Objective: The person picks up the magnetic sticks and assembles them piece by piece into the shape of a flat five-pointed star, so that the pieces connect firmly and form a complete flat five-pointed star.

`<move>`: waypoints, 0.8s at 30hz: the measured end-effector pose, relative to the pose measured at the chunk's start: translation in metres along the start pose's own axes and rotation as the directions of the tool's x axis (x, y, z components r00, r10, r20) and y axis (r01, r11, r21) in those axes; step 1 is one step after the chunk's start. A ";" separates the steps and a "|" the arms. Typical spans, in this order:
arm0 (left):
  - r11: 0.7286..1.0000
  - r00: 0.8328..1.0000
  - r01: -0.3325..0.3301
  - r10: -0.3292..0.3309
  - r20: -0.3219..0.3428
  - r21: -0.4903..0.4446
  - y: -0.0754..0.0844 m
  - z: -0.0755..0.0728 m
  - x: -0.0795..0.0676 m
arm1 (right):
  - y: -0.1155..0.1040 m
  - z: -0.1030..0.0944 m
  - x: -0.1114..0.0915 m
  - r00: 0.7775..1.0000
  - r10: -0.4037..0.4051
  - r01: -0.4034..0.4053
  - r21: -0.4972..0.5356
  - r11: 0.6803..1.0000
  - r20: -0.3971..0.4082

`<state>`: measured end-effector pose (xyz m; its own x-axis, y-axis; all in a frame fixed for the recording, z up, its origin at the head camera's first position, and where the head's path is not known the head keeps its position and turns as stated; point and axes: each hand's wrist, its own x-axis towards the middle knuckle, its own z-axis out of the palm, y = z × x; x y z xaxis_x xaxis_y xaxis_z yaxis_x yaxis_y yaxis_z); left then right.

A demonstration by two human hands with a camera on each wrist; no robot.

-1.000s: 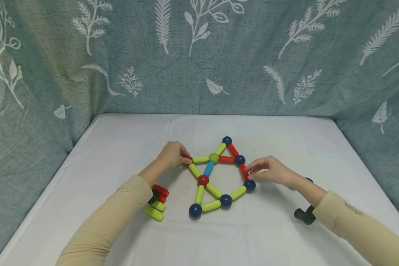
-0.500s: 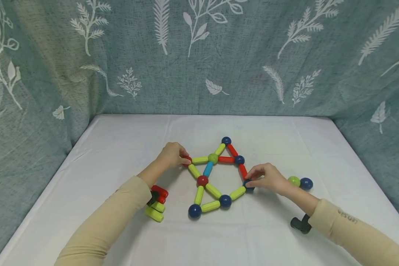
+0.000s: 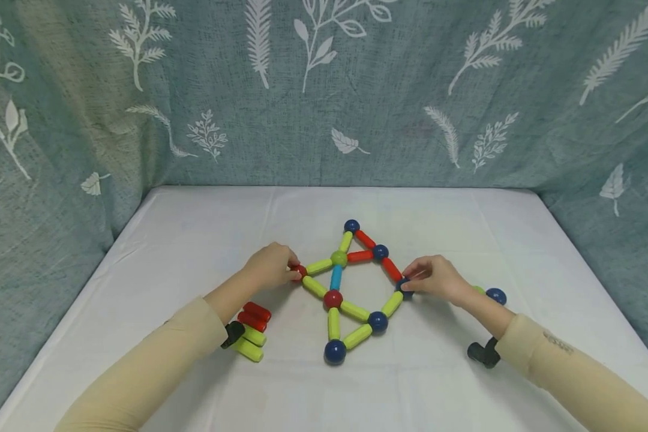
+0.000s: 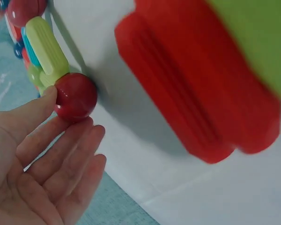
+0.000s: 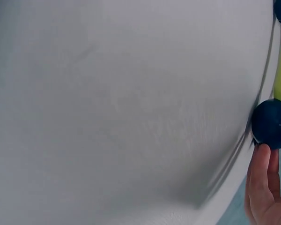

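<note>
A flat frame of magnetic rods and balls lies on the white cloth in the head view. My left hand (image 3: 269,267) pinches the red ball (image 4: 77,97) at its left corner between thumb and fingers. At the right corner, my right hand (image 3: 436,279) holds a dark blue ball (image 5: 272,123) with its fingertips. A green ball (image 3: 339,258), a second red ball (image 3: 332,299) and a light blue rod (image 3: 336,278) joining them form the middle. Red rods (image 3: 392,269) run along the upper right side; yellow-green rods (image 3: 354,311) make up most of the rest.
Loose red rods (image 3: 257,311) and yellow-green rods (image 3: 248,350) lie beside my left wrist. Behind my right forearm are a loose blue ball (image 3: 496,296) and a partly hidden green ball (image 3: 480,290). A leaf-patterned curtain (image 3: 281,138) borders the white table (image 3: 205,216).
The frame has turned counterclockwise: its top ball shifted left, its bottom ball right. My left hand came nearer with the red ball; my right hand went from the red rod to the blue ball.
</note>
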<state>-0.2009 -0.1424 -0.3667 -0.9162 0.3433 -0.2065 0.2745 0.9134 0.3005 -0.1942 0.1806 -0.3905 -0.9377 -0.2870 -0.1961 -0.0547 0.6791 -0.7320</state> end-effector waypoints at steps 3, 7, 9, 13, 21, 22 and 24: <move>1.000 1.000 -0.015 0.015 -0.006 0.027 0.003 0.001 -0.009 | 0.000 -0.003 0.006 1.000 0.011 -0.011 0.009 1.000 -0.017; 0.999 1.000 -0.009 0.009 -0.012 0.038 0.010 0.004 -0.018 | 0.000 -0.007 0.016 0.998 0.057 -0.057 0.019 0.998 -0.029; 0.999 1.000 -0.010 0.010 -0.021 0.041 0.014 0.006 -0.023 | -0.001 -0.008 0.021 0.995 0.090 -0.089 0.022 0.996 -0.038; 0.999 0.998 -0.023 0.025 -0.055 0.043 0.020 0.013 -0.031 | -0.002 -0.008 0.031 0.987 0.146 -0.143 0.046 0.989 -0.063; 0.998 0.996 -0.041 0.045 -0.080 0.047 0.036 0.024 -0.044 | -0.004 -0.007 0.048 0.979 0.191 -0.186 0.073 0.980 -0.072; 0.998 0.996 -0.044 0.048 -0.082 0.048 0.038 0.025 -0.046 | -0.004 -0.006 0.050 0.978 0.197 -0.191 0.079 0.978 -0.067; 0.998 0.995 -0.046 0.050 -0.085 0.050 0.041 0.028 -0.048 | -0.005 -0.005 0.055 0.977 0.203 -0.197 0.086 0.977 -0.061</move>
<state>-0.1373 -0.1151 -0.3705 -0.9228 0.3690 -0.1108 0.3309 0.9064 0.2625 -0.2472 0.1651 -0.3941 -0.9484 -0.1013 -0.3003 0.1613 0.6615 -0.7324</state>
